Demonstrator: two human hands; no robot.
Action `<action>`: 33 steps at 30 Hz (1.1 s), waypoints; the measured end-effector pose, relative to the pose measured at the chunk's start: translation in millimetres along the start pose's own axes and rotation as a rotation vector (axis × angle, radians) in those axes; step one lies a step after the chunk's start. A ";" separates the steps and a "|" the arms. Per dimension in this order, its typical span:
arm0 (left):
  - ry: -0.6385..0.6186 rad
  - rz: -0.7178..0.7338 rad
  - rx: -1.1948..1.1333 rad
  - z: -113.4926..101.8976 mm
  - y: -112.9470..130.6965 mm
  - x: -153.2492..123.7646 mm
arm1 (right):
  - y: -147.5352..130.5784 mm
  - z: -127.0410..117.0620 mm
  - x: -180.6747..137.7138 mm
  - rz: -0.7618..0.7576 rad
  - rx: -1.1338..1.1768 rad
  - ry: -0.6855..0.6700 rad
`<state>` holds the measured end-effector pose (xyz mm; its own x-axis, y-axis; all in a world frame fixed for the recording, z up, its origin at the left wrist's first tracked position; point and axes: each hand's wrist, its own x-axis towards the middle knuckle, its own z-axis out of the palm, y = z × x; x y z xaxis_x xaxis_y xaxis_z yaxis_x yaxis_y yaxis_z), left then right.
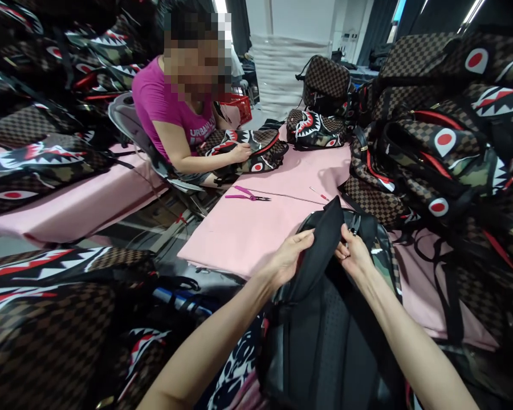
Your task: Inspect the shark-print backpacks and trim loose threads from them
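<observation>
A black backpack (320,341) rests against the table edge before me, its padded back panel facing up toward me. My left hand (287,261) is closed on the left edge of its wide black shoulder strap (322,253), thumb on top. On the strap's other edge, my right hand (355,253) pinches with thumb and curled fingers; some fingertips are hidden behind the strap. A zipper pull (354,225) lies just beyond my right thumb. Camouflage cloth (382,256) shows along the bag's right side.
Purple-handled pliers (250,195) and a thin rod lie on the pink-covered table (222,233). Across it, a seated person in a magenta shirt (166,122) handles a checkered shark-face backpack (260,149). Similar bags (436,136) are piled at right, with more (47,319) at left.
</observation>
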<state>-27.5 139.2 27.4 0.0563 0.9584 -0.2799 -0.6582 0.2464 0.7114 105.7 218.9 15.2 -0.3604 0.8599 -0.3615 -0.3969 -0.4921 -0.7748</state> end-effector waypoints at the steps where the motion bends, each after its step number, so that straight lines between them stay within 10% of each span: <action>1: 0.002 0.010 0.013 0.5 -5.4 -5.8 | -1.8 -1.4 1.5 0.030 0.013 0.041; 7: 0.155 0.036 0.061 -4.1 -32.1 -25.1 | 6.4 -13.0 -11.7 0.062 0.007 0.105; 15: 0.145 0.039 0.082 2.2 -34.8 -32.2 | 47.9 -23.1 -81.2 -0.113 -0.161 -0.150; 22: 0.203 0.150 0.330 6.2 -43.3 -69.7 | 49.8 -22.6 -78.9 -0.141 -0.055 -0.054; 33: 0.124 -0.052 0.026 -19.1 -51.2 -69.6 | 61.6 -17.3 -78.5 -0.032 0.018 -0.101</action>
<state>-12.1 57.1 -1.8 -0.0041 0.9195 -0.3930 -0.6371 0.3005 0.7098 124.1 123.4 -13.1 -0.4301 0.8578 -0.2816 -0.4248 -0.4675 -0.7752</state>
